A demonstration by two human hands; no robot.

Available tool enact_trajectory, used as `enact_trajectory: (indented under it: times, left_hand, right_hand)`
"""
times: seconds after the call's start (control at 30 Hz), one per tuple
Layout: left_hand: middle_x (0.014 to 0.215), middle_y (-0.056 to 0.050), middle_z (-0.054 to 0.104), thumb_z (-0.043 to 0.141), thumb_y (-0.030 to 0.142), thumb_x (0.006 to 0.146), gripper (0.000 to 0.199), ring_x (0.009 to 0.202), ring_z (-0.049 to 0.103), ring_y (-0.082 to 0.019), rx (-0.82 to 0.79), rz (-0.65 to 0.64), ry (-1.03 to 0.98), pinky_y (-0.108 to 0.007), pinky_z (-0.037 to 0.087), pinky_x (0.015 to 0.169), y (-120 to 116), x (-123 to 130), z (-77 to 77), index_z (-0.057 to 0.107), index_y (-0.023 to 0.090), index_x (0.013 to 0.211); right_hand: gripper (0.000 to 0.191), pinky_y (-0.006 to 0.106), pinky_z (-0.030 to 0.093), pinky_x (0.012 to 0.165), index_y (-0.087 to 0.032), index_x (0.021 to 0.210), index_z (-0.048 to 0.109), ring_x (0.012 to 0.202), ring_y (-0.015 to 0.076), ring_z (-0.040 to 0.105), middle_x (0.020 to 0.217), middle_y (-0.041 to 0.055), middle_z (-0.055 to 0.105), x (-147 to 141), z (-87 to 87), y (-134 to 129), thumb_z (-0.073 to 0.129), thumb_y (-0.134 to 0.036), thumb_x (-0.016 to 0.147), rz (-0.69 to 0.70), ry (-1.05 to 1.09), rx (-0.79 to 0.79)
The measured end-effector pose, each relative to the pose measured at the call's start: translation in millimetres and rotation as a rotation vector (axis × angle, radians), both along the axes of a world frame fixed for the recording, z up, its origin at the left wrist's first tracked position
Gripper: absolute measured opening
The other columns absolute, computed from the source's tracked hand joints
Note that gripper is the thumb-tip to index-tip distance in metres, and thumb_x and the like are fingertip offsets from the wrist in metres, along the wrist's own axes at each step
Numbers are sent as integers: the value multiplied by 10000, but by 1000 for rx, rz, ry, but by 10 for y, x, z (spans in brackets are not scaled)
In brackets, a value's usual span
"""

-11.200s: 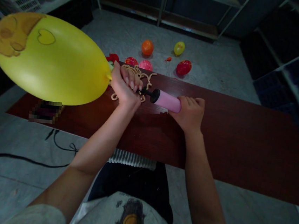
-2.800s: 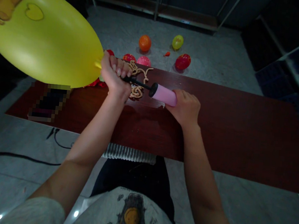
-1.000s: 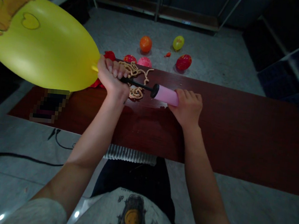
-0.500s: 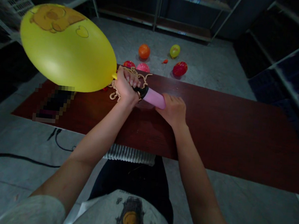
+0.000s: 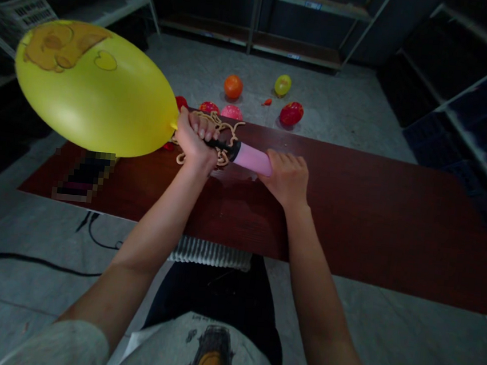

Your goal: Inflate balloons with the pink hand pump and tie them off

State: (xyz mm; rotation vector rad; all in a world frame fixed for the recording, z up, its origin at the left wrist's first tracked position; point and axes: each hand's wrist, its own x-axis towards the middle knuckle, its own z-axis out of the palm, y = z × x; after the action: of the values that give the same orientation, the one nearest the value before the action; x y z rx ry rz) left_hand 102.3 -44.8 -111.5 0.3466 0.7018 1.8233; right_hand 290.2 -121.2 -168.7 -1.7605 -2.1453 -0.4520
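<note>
A large yellow balloon [image 5: 100, 100], inflated and printed with a cartoon bear and a heart, stretches out to the left. My left hand [image 5: 196, 138] is closed around its neck and the black end of a balloon pump [image 5: 252, 158]. The pump's nozzle is hidden inside that fist. At the other end, my right hand [image 5: 287, 178] wraps the pink barrel. The pump is held slanted above the table [image 5: 373, 218]. Behind and below the left hand lies a tangle of beige, uninflated long balloons [image 5: 232, 125]. A small red piece [image 5: 168, 146] shows beside it.
A pixelated dark rectangular object [image 5: 87, 173] lies on the table's left part. Beyond the far edge, on the floor, are an orange balloon [image 5: 233, 87], a small yellow balloon [image 5: 282, 85], a red balloon [image 5: 291, 113] and others. Shelves [image 5: 299, 49] stand around. A black cable [image 5: 29, 260] runs at left.
My left hand and the yellow balloon have shifted left, and the balloon sits slightly lower. My right hand has moved slightly right, so the hands are farther apart and more of the pump shows.
</note>
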Motion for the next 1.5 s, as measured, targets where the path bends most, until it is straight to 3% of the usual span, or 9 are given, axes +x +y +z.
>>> enact_trajectory:
  times: [0.3,0.63,0.8,1.03,1.2,1.37,1.5]
  left_hand:
    - [527,26,224,485,570,1037,608,446,388,-146,35,53,125,-282,316,457,118,-284,-61,264,220,593]
    - [545,16,296,426,619,1038,580,445,429,-147,-29,58,79,-276,362,448,108,-325,-26,353,215,629]
    - [518,30,193,340,537,1100,568,405,293,-134,-9,29,8,-275,278,435,23,-236,60,257,218,637]
    - [517,40,101,243,388,1137,611,398,127,-131,18,-51,-7,-290,179,415,-128,118,58,200,211,554]
    - [500,41,162,319,473,1110,629,388,186,-138,22,-71,29,-291,236,421,-84,143,-62,249,225,536]
    - [498,47,264,514,489,1047,591,373,292,-117,-40,-30,88,-257,330,432,23,57,-129,268,222,581]
    - [490,55,215,410,378,1083,552,363,230,-113,-40,11,23,-254,295,411,60,12,-99,244,223,580]
  right_hand:
    - [343,430,352,856,-225,1228,633,999,315,578,1077,113,726,186,60,-28,573,-356,917,-81,-6,32]
    - [367,418,349,838,-206,1196,643,963,308,569,1007,105,719,208,39,-70,598,-409,894,-56,-5,33]
    - [342,398,352,813,-194,1146,660,928,292,586,962,103,724,168,20,-63,583,-417,898,2,-6,26]
    - [363,379,366,807,-179,1141,656,931,286,630,996,114,746,-9,-42,-26,644,-392,847,53,55,1]
    - [343,362,366,791,-179,1105,668,902,274,652,965,107,754,-75,-71,-10,660,-373,822,64,82,-4]
    - [365,362,353,789,-183,1131,665,918,276,651,968,108,752,-86,-76,16,637,-426,861,36,67,14]
    - [386,367,347,791,-187,1151,663,919,279,634,979,110,749,-36,-62,20,627,-456,876,9,15,42]
